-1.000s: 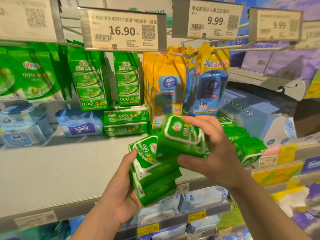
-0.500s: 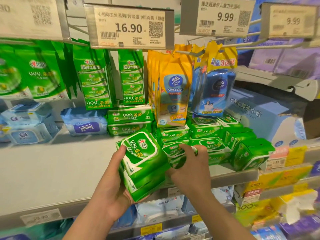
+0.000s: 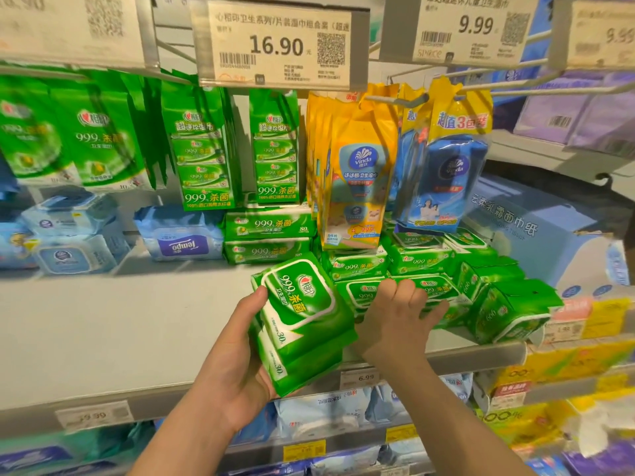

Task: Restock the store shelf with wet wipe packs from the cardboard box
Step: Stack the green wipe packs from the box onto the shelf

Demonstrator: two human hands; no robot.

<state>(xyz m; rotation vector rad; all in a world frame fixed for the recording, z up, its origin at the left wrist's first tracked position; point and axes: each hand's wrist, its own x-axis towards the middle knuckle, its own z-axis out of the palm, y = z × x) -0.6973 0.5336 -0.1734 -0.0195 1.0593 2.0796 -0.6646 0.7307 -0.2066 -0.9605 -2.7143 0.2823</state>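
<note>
My left hand point(image 3: 233, 355) grips a small stack of green wet wipe packs point(image 3: 302, 321) from below and the side, tilted, just in front of the grey shelf point(image 3: 120, 331). My right hand point(image 3: 395, 321) reaches onto the shelf with its fingers curled over a green pack point(image 3: 360, 292) in the front row. Around it, more green packs point(image 3: 415, 261) lie stacked in rows, and some at the right end point(image 3: 508, 304) stand on edge. The cardboard box is out of view.
Green bags point(image 3: 202, 149), yellow bags point(image 3: 354, 166) and blue bags point(image 3: 443, 180) hang from hooks above the stacks. A blue Tempo pack point(image 3: 182, 242) and 80-count green packs point(image 3: 268, 238) sit at the back. A large blue tissue box point(image 3: 536, 235) stands at the right. Price tags point(image 3: 275, 46) overhang.
My right hand took one pack from in front of me and brought it down onto the shelf's front row. My left hand's stack rose slightly toward the shelf.
</note>
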